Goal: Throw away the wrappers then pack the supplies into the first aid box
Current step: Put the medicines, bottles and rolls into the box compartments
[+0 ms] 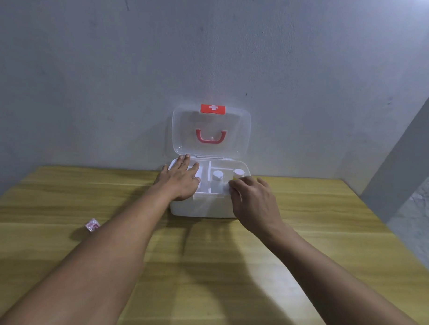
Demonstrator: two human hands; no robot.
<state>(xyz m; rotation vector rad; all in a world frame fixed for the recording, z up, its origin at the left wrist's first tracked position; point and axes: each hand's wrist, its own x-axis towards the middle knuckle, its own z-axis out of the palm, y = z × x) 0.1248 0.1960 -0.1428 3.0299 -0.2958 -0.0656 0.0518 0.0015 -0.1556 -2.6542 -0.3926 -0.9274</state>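
Left hand: arm stretched forward, palm down, fingers spread flat over the box's left compartment.
Right hand: arm stretched forward, fingers curled together at the box's front right rim, pinching something small and yellowish; what it is cannot be told.
Box: one, white, on the bench against the wall, clear lid raised upright with red handle and red cross latch.
Contents: two white-capped bottles, upright in the right compartment; the left compartment is mostly hidden by the hand.
Wrapper: one, pink and white, on the bench, left of the left forearm, well apart from the box.
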